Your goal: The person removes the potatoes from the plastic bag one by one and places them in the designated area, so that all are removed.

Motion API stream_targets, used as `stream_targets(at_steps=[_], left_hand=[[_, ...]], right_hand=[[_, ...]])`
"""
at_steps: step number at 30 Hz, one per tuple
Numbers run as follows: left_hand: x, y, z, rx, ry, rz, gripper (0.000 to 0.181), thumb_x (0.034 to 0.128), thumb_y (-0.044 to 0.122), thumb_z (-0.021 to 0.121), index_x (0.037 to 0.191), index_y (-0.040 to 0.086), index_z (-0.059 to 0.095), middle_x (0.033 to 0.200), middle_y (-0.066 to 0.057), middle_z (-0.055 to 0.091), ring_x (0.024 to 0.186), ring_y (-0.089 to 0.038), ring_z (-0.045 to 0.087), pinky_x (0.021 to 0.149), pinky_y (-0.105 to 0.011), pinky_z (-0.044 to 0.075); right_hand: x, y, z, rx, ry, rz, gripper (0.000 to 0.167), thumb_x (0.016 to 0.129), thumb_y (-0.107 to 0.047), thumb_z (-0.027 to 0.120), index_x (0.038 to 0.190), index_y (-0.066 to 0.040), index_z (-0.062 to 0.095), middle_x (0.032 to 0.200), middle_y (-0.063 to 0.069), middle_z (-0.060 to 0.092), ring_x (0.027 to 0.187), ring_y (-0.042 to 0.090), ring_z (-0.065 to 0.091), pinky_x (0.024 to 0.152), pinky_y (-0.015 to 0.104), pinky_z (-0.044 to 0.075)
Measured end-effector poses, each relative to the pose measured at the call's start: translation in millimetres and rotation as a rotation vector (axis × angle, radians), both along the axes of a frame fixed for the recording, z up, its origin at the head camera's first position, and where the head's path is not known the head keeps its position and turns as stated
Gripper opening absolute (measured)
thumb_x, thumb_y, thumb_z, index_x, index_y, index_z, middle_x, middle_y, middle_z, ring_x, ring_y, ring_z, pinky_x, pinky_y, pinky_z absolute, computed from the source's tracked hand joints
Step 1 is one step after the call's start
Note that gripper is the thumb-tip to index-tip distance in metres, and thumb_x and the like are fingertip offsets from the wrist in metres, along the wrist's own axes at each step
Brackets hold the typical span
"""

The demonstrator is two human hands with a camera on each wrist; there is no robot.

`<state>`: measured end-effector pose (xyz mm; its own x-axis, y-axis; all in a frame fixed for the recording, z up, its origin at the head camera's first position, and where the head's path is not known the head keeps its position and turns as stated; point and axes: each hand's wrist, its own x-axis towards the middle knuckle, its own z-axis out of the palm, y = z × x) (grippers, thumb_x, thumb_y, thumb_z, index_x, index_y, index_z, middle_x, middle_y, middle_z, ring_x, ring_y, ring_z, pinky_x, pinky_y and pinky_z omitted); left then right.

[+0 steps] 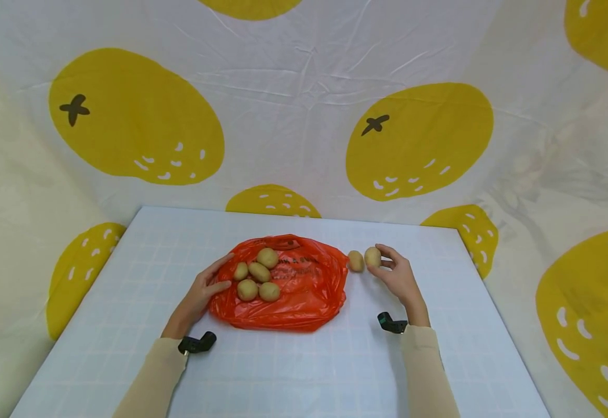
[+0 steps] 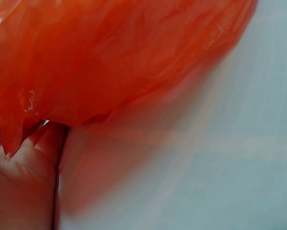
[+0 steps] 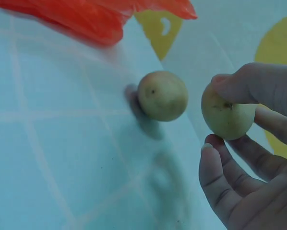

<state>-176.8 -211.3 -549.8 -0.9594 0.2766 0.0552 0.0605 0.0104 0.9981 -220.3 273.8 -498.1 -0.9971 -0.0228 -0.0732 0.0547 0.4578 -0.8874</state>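
My right hand [image 1: 399,278] pinches a potato [image 1: 372,257] between thumb and fingers, right of the red plastic bag [image 1: 304,296]. The right wrist view shows this potato [image 3: 227,112] held above the table. Just left of it, a second potato [image 1: 355,261] rests on the table by the bag's right edge. At the bag's left edge, my left hand [image 1: 196,299] holds the plastic, its thumb toward the front. Several potatoes [image 1: 259,271] lie grouped on the bag's left half. In the left wrist view, the bag [image 2: 100,52] hides most of the left fingers.
The white table [image 1: 304,371] has a faint grid pattern. Behind and beside it hangs a pale cloth [image 1: 283,133] printed with large yellow fruit. A small dark camera [image 1: 197,342] is worn on the left wrist, another camera [image 1: 391,323] on the right.
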Motion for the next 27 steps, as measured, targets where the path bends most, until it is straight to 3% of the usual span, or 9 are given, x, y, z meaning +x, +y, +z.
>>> stream_targets(at_steps=[3, 10, 19, 27], left_hand=[[-0.1, 0.0, 0.0, -0.003, 0.011, -0.003, 0.066, 0.1010, 0.007, 0.057, 0.162, 0.008, 0.031, 0.171, -0.016, 0.022, 0.155, -0.037, 0.020, 0.106, -0.008, 0.039], [-0.9, 0.3, -1.8, 0.007, 0.015, -0.011, 0.066, 0.1010, 0.005, 0.057, 0.162, 0.008, 0.031, 0.171, -0.016, 0.022, 0.155, -0.035, 0.021, 0.107, -0.009, 0.040], [-0.3, 0.4, -0.5, 0.008, 0.026, -0.006, 0.066, 0.1005, 0.005, 0.057, 0.162, 0.007, 0.032, 0.170, -0.015, 0.023, 0.156, -0.039, 0.018, 0.108, -0.008, 0.038], [0.9, 0.0, -1.1, 0.008, 0.021, -0.003, 0.066, 0.1008, 0.006, 0.057, 0.161, 0.008, 0.032, 0.170, -0.016, 0.022, 0.153, -0.022, 0.028, 0.107, -0.010, 0.041]], right_hand=[[-2.2, 2.7, -6.7, 0.005, -0.004, -0.015, 0.068, 0.091, -0.018, 0.077, 0.152, -0.009, 0.048, 0.150, 0.021, 0.051, 0.127, 0.040, 0.059, 0.087, 0.024, 0.054], [-6.5, 7.7, -21.8, 0.091, -0.020, -0.050, 0.066, 0.092, -0.017, 0.075, 0.152, -0.008, 0.048, 0.149, 0.023, 0.052, 0.129, 0.040, 0.057, 0.100, 0.041, 0.052], [-9.9, 6.6, -26.2, 0.127, -0.038, -0.045, 0.067, 0.091, -0.016, 0.076, 0.152, -0.008, 0.048, 0.149, 0.022, 0.052, 0.125, 0.037, 0.057, 0.098, 0.039, 0.052], [-12.0, 7.7, -27.1, 0.150, -0.067, -0.012, 0.067, 0.092, -0.020, 0.075, 0.153, -0.009, 0.048, 0.151, 0.022, 0.051, 0.126, 0.037, 0.057, 0.103, 0.047, 0.052]])
